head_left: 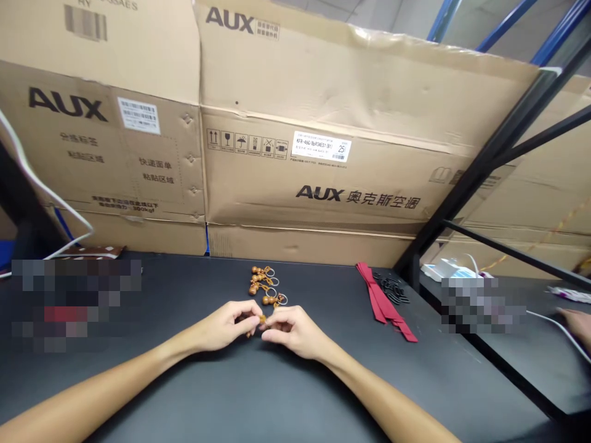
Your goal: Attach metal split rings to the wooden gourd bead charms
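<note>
My left hand (pixel 234 326) and my right hand (pixel 290 332) meet low over the black table, fingertips almost touching. Between them shows a bit of yellow-brown cord (pixel 263 319), pinched by both. A small brown piece peeks out under the left fingers; it looks like part of a keychain, mostly hidden. Just beyond the hands lie several wooden gourd keychains (pixel 255 289) with orange-brown cords and metal split rings. The nearest gourd keychain (pixel 269 300) rests right behind my fingers.
Red fabric strips (pixel 383 301) lie to the right beside a pile of black cords or rings (pixel 393 288). Large AUX cardboard boxes (pixel 314 172) wall off the back. A black metal frame (pixel 480 154) slants at the right, with another person's hand (pixel 577 326) past it.
</note>
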A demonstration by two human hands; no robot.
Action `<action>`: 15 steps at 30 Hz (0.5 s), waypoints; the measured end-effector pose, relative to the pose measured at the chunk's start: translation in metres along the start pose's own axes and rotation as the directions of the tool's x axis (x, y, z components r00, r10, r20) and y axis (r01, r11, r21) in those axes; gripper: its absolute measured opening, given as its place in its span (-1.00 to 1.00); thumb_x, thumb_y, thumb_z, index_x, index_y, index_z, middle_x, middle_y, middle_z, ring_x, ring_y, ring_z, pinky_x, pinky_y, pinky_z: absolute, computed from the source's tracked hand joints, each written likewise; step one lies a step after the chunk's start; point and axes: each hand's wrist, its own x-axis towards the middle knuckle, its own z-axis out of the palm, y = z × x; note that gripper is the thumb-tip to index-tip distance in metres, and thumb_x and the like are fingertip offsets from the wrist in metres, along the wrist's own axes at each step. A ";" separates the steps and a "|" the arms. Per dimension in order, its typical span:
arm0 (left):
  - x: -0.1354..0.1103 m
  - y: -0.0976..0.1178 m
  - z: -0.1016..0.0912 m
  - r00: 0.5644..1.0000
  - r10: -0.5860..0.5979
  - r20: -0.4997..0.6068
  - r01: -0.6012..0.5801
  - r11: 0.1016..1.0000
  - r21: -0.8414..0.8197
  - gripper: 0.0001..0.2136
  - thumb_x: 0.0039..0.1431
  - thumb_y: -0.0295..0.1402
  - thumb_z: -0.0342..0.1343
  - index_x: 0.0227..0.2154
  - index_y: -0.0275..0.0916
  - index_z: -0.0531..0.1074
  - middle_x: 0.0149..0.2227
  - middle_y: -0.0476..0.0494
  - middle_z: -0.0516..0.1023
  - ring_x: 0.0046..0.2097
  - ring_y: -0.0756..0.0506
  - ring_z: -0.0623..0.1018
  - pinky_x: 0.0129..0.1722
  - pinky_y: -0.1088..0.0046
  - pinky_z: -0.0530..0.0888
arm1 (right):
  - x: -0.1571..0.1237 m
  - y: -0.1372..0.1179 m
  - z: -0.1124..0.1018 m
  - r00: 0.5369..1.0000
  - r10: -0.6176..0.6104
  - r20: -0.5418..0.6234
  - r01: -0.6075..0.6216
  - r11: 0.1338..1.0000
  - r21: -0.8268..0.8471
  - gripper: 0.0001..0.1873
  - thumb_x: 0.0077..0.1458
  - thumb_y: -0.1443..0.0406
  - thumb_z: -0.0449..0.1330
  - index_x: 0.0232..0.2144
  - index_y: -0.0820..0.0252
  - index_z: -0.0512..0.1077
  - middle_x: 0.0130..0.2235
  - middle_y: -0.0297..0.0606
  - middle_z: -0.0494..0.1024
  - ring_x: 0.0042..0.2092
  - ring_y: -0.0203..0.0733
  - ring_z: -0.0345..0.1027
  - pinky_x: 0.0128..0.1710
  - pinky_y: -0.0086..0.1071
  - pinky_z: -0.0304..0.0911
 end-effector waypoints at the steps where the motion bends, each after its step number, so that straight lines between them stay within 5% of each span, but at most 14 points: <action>1: 0.000 -0.001 -0.001 1.000 -0.001 0.000 0.001 1.000 -0.015 -0.80 0.25 -0.25 -0.05 -0.35 -0.25 0.37 -0.47 0.04 0.38 -0.41 0.01 0.34 -0.36 0.54 0.28 | 0.000 -0.001 -0.002 0.999 -0.050 -0.009 0.049 0.998 -0.032 -0.71 0.03 0.10 0.27 -0.34 0.21 0.57 -0.44 -0.31 0.46 -0.44 -0.34 0.26 -0.45 -0.48 0.18; 5: 0.001 -0.002 -0.004 1.000 -0.002 0.015 0.003 0.999 -0.041 -0.79 0.25 -0.24 -0.05 -0.37 -0.26 0.36 -0.48 0.04 0.38 -0.41 0.01 0.35 -0.34 0.53 0.30 | 0.001 -0.004 -0.007 0.991 -0.129 0.027 0.131 0.989 -0.067 -0.73 0.14 0.11 0.18 -0.31 0.17 0.56 -0.28 -0.23 0.50 -0.32 -0.28 0.33 -0.37 -0.45 0.22; 15: -0.004 0.007 0.001 0.998 0.028 0.056 -0.033 0.996 0.089 -0.81 0.23 -0.28 -0.04 -0.35 -0.25 0.42 -0.48 0.02 0.44 -0.42 0.01 0.37 -0.38 0.55 0.30 | 0.000 0.000 -0.002 0.988 -0.145 0.047 0.152 0.942 -0.301 -0.59 0.22 0.11 0.08 -0.54 0.22 0.49 -0.51 -0.29 0.42 -0.48 -0.32 0.23 -0.43 -0.46 0.15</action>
